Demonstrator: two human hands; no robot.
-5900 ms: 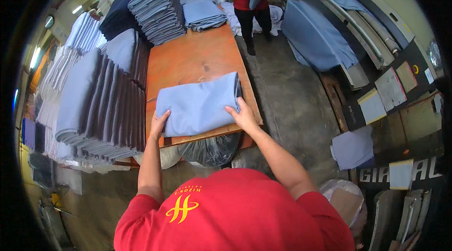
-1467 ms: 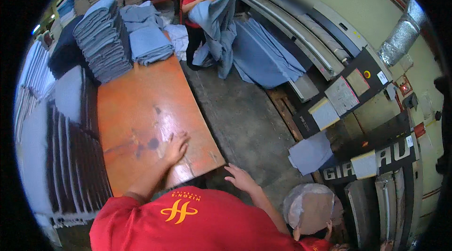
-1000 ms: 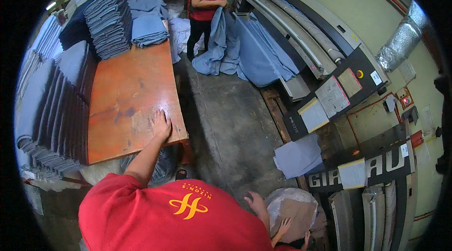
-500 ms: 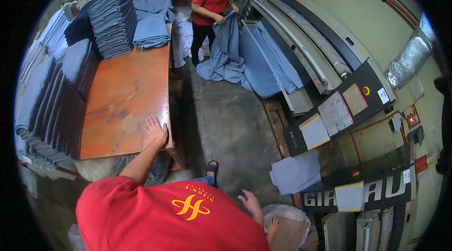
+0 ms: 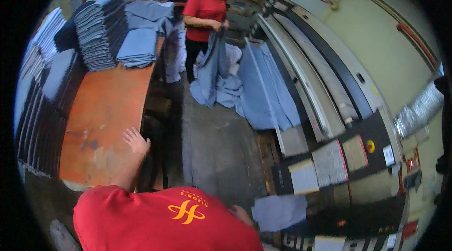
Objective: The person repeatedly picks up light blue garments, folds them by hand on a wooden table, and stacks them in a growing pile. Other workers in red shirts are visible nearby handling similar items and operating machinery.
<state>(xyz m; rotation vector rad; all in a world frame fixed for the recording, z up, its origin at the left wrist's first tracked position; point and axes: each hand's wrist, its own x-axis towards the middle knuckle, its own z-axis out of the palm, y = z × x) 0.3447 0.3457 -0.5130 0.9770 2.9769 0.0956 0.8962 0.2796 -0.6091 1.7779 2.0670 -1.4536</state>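
Note:
My left hand [image 5: 137,141] is at the near right edge of an orange-brown wooden table [image 5: 106,105], fingers spread and holding nothing. Only a blurred part of my right hand [image 5: 242,215] shows beside my red shirt, low in the picture; its fingers cannot be made out. A loose grey-blue cloth [image 5: 279,212] lies to the right of that hand. On the table's far end sits a folded blue cloth [image 5: 137,47], next to a tall stack of folded blue-grey cloths [image 5: 101,32].
Ahead, a person in red [image 5: 205,13] holds up a long grey-blue cloth [image 5: 212,69] that trails on the floor. A large ironing machine [image 5: 306,72] runs along the right, with blue fabric [image 5: 266,86] hanging from it. More dark folded stacks [image 5: 44,114] line the table's left side.
My view has shifted forward and turned. The plastic-wrapped pile and another hand at the lower edge have left the picture. My right hand is now mostly hidden; the other person's cloth hangs straighter.

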